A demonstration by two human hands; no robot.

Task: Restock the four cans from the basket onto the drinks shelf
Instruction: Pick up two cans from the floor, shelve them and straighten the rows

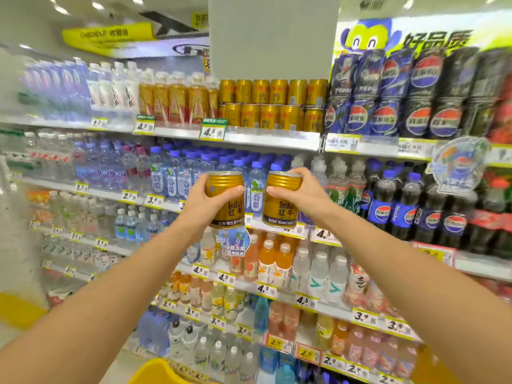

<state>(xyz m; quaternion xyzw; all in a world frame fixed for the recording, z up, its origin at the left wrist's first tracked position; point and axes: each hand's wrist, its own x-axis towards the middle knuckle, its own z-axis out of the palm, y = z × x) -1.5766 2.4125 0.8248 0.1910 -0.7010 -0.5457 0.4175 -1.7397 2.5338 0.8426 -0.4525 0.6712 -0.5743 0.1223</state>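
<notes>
Two gold Red Bull cans are held up in front of the drinks shelves. My left hand (206, 199) grips the left gold can (227, 207) around its middle. My right hand (297, 194) grips the right gold can (281, 209) near its top. Both cans are upright, side by side and slightly apart, at the height of the blue-capped bottles. Above them on the top shelf (266, 138) stand two stacked rows of matching gold cans (273, 106). A yellow basket (155, 372) shows at the bottom edge; its inside is hidden.
Blue-capped water bottles (177, 173) fill the shelf behind the cans. Pepsi multipacks (415, 92) and bottles (415, 206) stand to the right. Orange and clear drink bottles (274, 264) fill the lower shelves. A grey pillar (271, 34) rises above the gold cans.
</notes>
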